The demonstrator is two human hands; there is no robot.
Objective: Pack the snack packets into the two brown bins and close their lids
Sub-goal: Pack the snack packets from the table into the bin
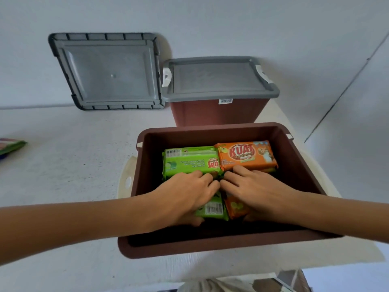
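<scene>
The near brown bin [210,248] stands without a lid and holds several snack packets. A green packet [189,163] and an orange packet [246,154] lie at its far side. My left hand [185,197] is inside the bin, fingers curled over a nearer green packet [212,209]. My right hand [252,190] grips a nearer orange packet [235,207] beside it. The fingertips of both hands meet at the bin's middle. Behind stands the second brown bin [216,114], with its grey lid [219,79] on it. A loose grey lid [105,72] leans against the wall at the back left.
The bins stand on a white table [63,165] against a white wall. Part of another green packet [10,146] shows at the left edge. A cream latch flap [127,180] hangs at the near bin's left side. The table's right edge runs close behind the bins.
</scene>
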